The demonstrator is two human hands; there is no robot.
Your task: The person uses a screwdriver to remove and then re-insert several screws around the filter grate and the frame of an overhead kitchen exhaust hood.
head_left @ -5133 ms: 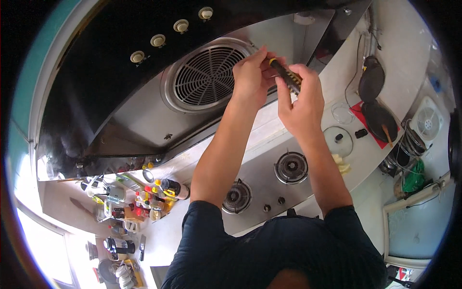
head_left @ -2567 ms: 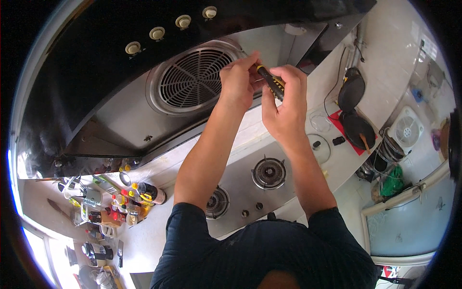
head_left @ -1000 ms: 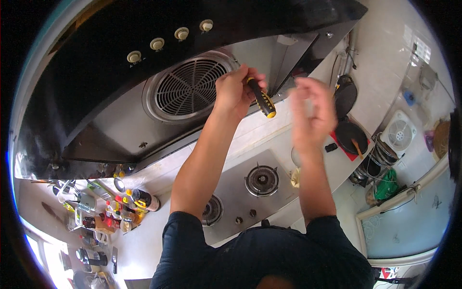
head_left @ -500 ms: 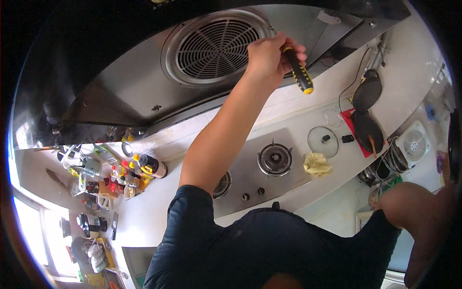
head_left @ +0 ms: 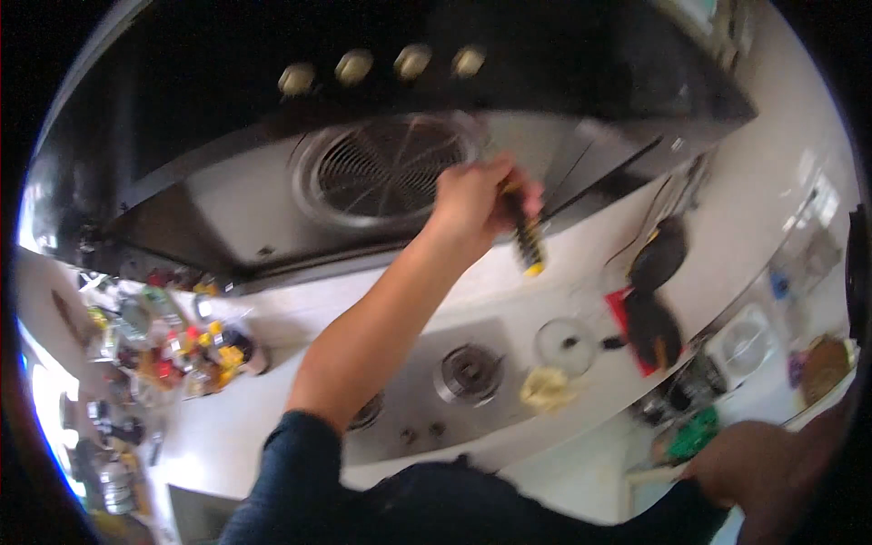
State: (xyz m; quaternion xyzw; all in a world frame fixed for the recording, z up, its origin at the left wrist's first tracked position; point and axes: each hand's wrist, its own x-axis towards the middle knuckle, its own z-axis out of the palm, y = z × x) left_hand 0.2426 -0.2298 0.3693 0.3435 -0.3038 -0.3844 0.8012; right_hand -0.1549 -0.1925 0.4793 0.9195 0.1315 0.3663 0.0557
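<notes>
My left hand (head_left: pixel 481 204) is closed around a screwdriver with a black and yellow handle (head_left: pixel 525 238). The handle's yellow end points down and toward me, out of the fist. The far end of the screwdriver is lost behind my fingers and in blur. Close to the left hand is the round slatted fan grille (head_left: pixel 381 173) on the underside of a black range hood (head_left: pixel 381 100). At the right edge part of my right arm (head_left: pixel 763 468) shows, blurred; its hand is out of the picture.
Under the hood stands a gas stove (head_left: pixel 470 374) with a yellow cloth (head_left: pixel 547 389) and a glass lid (head_left: pixel 565 345) beside it. Two dark pans (head_left: pixel 656 327) lean at the right. Bottles and jars (head_left: pixel 195 354) crowd the left counter. Several knobs (head_left: pixel 411 62) line the hood front.
The view has tilted up, so the hood's front and knobs now show and the stove sits lower. My left hand still grips the screwdriver near the grille. The picture is blurrier.
</notes>
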